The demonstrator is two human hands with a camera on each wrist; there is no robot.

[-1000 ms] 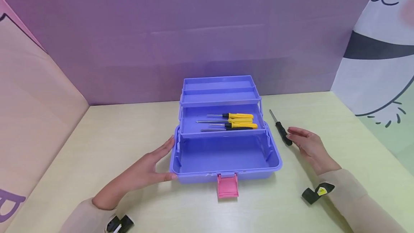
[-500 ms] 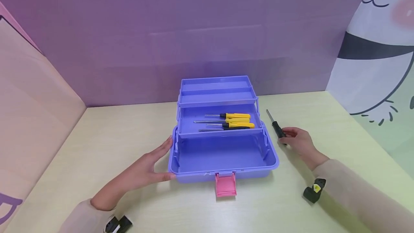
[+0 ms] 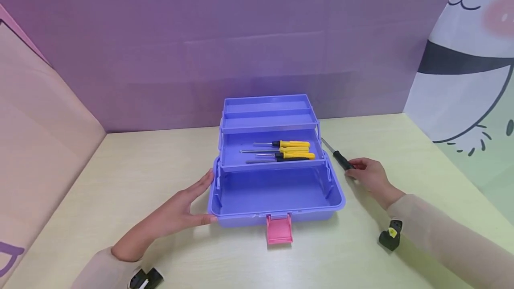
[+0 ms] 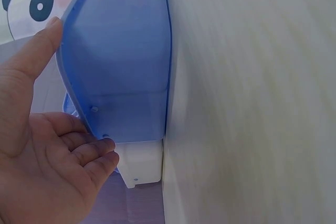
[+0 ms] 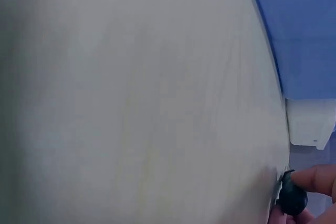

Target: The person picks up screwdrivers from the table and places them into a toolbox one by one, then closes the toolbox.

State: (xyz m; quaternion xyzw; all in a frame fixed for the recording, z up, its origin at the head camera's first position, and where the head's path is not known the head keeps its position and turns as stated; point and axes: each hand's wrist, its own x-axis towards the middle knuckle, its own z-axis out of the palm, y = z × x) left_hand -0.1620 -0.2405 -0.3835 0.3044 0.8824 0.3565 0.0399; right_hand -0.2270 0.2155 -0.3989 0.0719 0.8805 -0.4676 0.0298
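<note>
A purple toolbox (image 3: 277, 221) stands open on the table, its trays raised. My left hand (image 3: 180, 213) rests along the toolbox's left side, thumb by the front corner and fingers farther back; in the left wrist view the thumb lies along the rim and the fingertips touch the wall. To the right of the box, my right hand (image 3: 373, 177) pinches the black handle of a screwdriver (image 3: 342, 159), whose shaft points toward the box's side. The handle's butt end shows between fingers at the lower right of the right wrist view. Several screwdrivers (image 3: 295, 149), mostly yellow-handled, lie in the middle tray.
A pink latch (image 3: 279, 230) hangs down at the toolbox's front. Behind the pale wooden table (image 3: 160, 155) rises a purple wall panel (image 3: 201, 48). A printed panda panel (image 3: 453, 101) stands at the right, a pale pink one (image 3: 36, 124) at the left.
My right hand has closed on the screwdriver's handle, and the shaft has swung left toward the toolbox. The left hand stays at the box's side. The head view has shifted slightly.
</note>
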